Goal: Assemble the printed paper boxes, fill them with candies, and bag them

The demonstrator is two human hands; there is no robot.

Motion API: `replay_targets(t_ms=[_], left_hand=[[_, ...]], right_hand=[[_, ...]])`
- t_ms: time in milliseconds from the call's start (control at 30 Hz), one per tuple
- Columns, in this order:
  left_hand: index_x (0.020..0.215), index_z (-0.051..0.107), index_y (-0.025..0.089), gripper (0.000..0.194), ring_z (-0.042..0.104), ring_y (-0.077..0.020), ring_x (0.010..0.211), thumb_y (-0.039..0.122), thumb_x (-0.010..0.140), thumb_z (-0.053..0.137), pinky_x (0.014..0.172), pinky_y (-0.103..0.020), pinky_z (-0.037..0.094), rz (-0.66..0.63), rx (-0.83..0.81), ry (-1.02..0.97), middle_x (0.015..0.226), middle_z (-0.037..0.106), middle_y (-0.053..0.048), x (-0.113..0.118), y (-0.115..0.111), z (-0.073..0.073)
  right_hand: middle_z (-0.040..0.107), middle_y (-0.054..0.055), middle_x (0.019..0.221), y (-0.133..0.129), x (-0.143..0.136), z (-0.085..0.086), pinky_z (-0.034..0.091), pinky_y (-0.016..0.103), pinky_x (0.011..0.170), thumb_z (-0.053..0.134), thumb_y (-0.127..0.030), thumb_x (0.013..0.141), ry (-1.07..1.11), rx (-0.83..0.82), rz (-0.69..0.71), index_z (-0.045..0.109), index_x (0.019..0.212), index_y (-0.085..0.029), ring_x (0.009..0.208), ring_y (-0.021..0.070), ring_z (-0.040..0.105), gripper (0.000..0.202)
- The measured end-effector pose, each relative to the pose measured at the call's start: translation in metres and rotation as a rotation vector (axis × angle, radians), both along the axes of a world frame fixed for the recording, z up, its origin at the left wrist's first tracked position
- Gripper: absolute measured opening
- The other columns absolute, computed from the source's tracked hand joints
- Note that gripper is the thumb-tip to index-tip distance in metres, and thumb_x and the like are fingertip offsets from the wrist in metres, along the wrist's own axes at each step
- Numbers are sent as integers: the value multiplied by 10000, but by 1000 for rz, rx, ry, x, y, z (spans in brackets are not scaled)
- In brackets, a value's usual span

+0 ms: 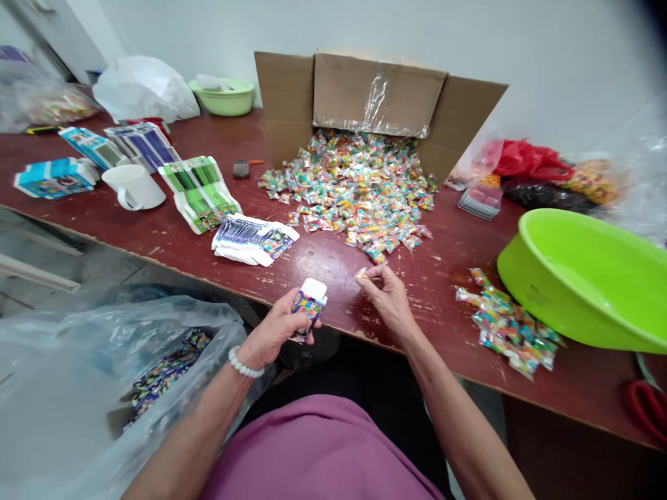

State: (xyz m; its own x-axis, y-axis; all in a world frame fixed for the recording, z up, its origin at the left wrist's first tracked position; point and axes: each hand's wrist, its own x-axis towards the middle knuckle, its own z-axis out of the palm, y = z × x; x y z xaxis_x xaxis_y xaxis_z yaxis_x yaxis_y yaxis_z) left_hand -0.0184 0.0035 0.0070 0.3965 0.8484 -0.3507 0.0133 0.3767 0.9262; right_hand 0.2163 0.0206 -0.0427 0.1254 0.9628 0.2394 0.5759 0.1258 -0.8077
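Note:
My left hand [281, 325] is closed around a small printed carton [308, 310], dark with colourful shapes, its white flap standing up at the top. Between the thumb and fingertips of my right hand [388, 298] is a small wrapped candy [361, 276], held just above the table's front part. Beyond it spreads a large heap of wrapped candies [359, 187], spilling from a cardboard box [378, 94] lying on its side. Left of the heap lies a fanned stack of flat purple cartons [254, 239].
A green basin [588, 278] stands at the right, beside a smaller candy pile [511, 326] and red-handled scissors [646, 410]. To the left are green flat cartons [201, 191], a white mug [134, 186] and blue cartons [56, 178]. A plastic bag [67, 375] holding filled-looking cartons sits below the table edge.

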Motion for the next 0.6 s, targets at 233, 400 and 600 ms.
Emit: replay_targets(t_ms=[233,400,600], left_hand=[[982,557,184,305,532,-103,524,156,678,568,456,-193,423,-105,56,57,715,603,12,7,-11,-5],[983,535,190,292,528,-106,536,150,693,549,477,-212,449,-154,76,29,738,596,12,4,-14,-6],[1046,548,193,344,533,-109,556,138,707,557,502,-219,458,-168,108,22,769,609,5,2,-15,-3]], right_hand=[[638,82,972,-24,-35,49,489,326,810,551,-218,924,-18,139,517,682,933,-219,885,200,604,131],[671,48,1014,-26,-35,51,507,323,829,576,-294,927,242,-74,625,656,1101,-237,905,182,638,200],[695,15,818,-20,-40,41,522,285,694,750,-331,764,541,-198,363,653,963,-192,732,166,650,262]])
